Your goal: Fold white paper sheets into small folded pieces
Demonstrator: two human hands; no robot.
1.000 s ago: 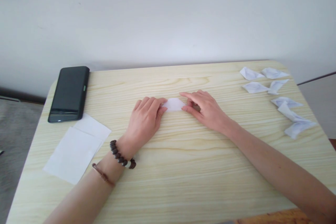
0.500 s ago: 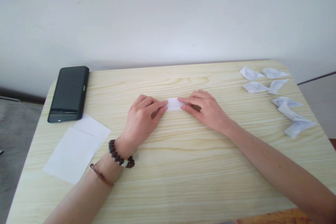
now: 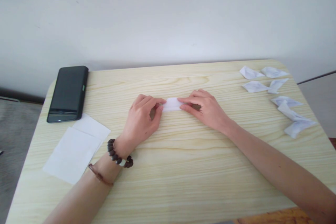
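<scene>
A small strip of folded white paper [image 3: 172, 104] lies between my two hands at the middle of the table. My left hand [image 3: 144, 113] pinches its left end between thumb and forefinger. At the other end, the thumb and forefinger of my right hand [image 3: 206, 108] grip the paper, with the remaining fingers curled behind. The fingertips cover both ends of the strip. A dark bead bracelet [image 3: 115, 154] and a thin brown bracelet [image 3: 99, 176] circle my left wrist.
Loose white paper sheets [image 3: 72, 154] overlap on the left of the wood-patterned table [image 3: 168, 182]. Above them lies a black device with a dark screen [image 3: 68, 92]. Several folded white paper pieces [image 3: 254, 86] are grouped at the right. A pale wall [image 3: 168, 17] stands behind the table.
My left thumb and forefinger have shifted slightly left along the strip, so more of the paper shows. My right hand has hardly moved.
</scene>
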